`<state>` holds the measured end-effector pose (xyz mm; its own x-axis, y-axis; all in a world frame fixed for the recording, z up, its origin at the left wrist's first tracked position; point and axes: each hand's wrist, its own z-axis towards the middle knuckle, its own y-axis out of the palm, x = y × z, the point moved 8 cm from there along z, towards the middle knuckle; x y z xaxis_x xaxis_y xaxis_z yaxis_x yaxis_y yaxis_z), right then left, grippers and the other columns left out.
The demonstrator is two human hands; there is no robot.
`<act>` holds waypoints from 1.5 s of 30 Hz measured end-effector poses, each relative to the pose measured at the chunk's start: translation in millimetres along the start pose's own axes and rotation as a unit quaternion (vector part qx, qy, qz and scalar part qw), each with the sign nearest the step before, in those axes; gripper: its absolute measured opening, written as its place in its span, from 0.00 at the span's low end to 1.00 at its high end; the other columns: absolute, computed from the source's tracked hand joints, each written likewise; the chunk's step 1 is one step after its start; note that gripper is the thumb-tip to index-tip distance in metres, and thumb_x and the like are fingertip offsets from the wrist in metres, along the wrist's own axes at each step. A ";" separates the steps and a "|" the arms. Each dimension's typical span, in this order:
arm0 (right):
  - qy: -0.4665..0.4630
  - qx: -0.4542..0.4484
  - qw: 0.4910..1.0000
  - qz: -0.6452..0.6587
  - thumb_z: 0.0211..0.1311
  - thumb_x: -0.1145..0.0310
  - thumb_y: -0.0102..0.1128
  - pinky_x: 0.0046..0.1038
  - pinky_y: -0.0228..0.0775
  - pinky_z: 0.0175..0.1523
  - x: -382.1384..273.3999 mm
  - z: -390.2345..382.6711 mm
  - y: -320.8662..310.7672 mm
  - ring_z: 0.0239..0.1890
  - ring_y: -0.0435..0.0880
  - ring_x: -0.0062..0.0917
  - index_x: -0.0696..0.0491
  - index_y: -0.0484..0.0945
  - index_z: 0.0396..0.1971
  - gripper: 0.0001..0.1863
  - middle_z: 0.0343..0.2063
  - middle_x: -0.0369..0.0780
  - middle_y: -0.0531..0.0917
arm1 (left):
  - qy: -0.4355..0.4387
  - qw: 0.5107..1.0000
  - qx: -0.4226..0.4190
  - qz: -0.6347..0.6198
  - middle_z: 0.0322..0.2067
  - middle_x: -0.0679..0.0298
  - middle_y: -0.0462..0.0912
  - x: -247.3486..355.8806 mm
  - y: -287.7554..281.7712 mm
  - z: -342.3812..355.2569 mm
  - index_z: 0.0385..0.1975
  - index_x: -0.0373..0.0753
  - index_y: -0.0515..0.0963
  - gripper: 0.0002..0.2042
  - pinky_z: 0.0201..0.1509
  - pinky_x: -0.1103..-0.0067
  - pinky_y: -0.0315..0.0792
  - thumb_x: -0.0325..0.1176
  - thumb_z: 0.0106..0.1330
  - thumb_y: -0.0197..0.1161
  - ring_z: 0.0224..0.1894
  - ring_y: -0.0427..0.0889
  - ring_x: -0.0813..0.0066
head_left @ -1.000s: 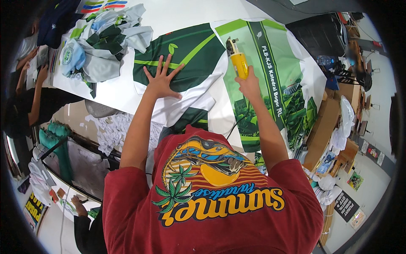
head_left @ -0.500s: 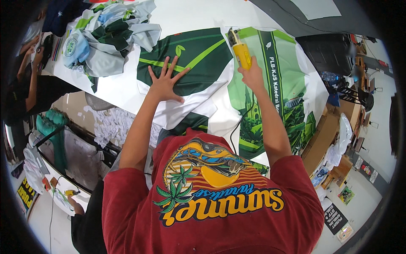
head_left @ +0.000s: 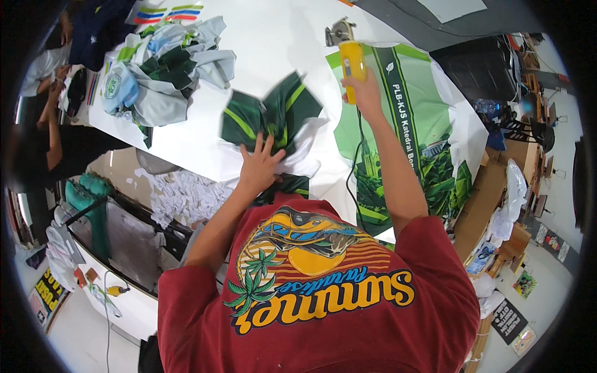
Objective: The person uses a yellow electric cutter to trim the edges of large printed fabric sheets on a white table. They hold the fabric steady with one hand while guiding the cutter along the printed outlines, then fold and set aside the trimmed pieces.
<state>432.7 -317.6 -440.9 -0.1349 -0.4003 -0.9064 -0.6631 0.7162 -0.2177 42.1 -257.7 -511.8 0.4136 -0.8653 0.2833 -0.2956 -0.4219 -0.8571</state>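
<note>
My right hand (head_left: 363,90) grips a yellow electric cutter (head_left: 351,59), whose round-blade metal head is raised near the table's far edge and whose black cord hangs down. Beneath it lies a light green printed fabric panel (head_left: 411,82) with a dark lettered band. My left hand (head_left: 261,160) has its fingers bent into a dark green fabric piece (head_left: 292,105) with bright green stripes and white parts, bunched up on the white table (head_left: 267,37).
A heap of grey and green fabric (head_left: 165,78) lies at the back left. Another person (head_left: 53,130) stands left. Below are bins with white scraps (head_left: 177,189). Black cases (head_left: 472,68), cardboard (head_left: 472,205) and plastic bundles line the right.
The dark green piece, flat before, is bunched and drawn down toward me under my left hand, whose fingers have bent. My right hand has lifted the cutter toward the far edge.
</note>
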 end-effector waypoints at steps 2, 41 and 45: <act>0.026 0.000 0.994 0.108 0.71 0.67 0.83 0.37 0.88 0.32 11.2 -39.3 -24.1 0.26 0.93 0.34 0.55 0.77 0.64 0.28 0.42 0.44 0.91 | -0.006 0.995 0.000 -0.100 0.88 0.44 0.75 -37.3 5.6 3.8 0.74 0.46 0.89 0.33 0.85 0.35 0.72 0.43 0.68 0.88 0.91 0.69 0.37; 0.141 0.287 0.931 -0.177 0.70 0.61 0.81 0.60 0.88 0.58 184.5 -474.1 -79.9 0.50 0.97 0.67 0.57 0.74 0.69 0.34 0.48 0.65 0.94 | 0.081 0.989 0.092 0.078 1.03 0.49 0.34 -37.9 -10.3 28.3 1.00 0.77 0.61 0.46 0.90 0.12 0.45 0.74 0.85 0.68 1.01 0.36 0.25; 0.212 0.278 0.917 -0.192 0.71 0.60 0.79 0.66 0.84 0.62 196.4 -496.8 -40.1 0.57 0.92 0.74 0.56 0.74 0.70 0.34 0.50 0.68 0.93 | 0.101 0.991 0.058 0.062 1.03 0.50 0.33 -52.9 -3.2 -27.5 1.00 0.72 0.62 0.46 0.94 0.18 0.41 0.69 0.85 0.70 1.02 0.33 0.27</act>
<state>67.0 -708.9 -430.3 -0.3225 -0.7859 -0.5276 -0.2606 0.6095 -0.7487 -2.5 -217.9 -512.2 0.1949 -0.9503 0.2427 -0.2270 -0.2844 -0.9315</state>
